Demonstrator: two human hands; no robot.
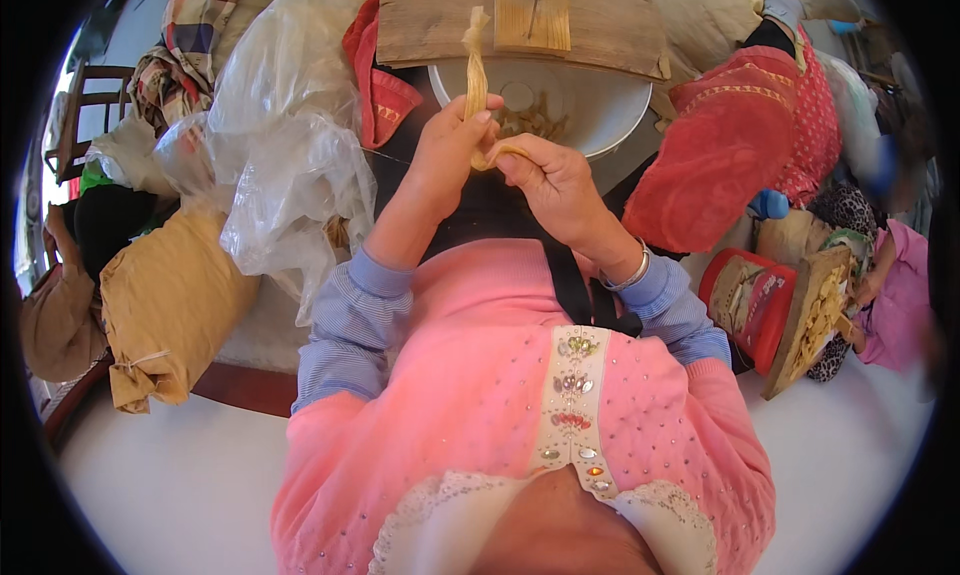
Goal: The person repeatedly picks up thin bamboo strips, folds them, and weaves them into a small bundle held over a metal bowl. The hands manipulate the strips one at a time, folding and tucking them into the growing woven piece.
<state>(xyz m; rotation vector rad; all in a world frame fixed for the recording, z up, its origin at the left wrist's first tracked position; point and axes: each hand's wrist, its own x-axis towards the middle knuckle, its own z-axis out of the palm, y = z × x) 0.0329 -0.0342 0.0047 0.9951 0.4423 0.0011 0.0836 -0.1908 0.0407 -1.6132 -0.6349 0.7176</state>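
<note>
- Seen from above, a person in a pink top with blue striped cuffs works with both hands raised in front of the chest.
- The left hand (447, 150) is curled, thumb and fingers pinching a pale yellow strip of dried husk (476, 70) that stands upright out of the fist.
- The right hand (548, 180), with a silver bangle (630, 273) at its wrist, is pressed closed on the lower end of the same strip, which bends across between the two hands.
- The strip sits just over the near rim of a white round basin (610, 110) holding more husk pieces.
- A worn wooden board (430, 20) lies across the far side of the basin.
- To the left lie crumpled clear plastic bags (285, 145) and a tan tied bundle (170, 305).
- To the right are a red cloth (730, 145) and a red tin (750, 305).
</note>
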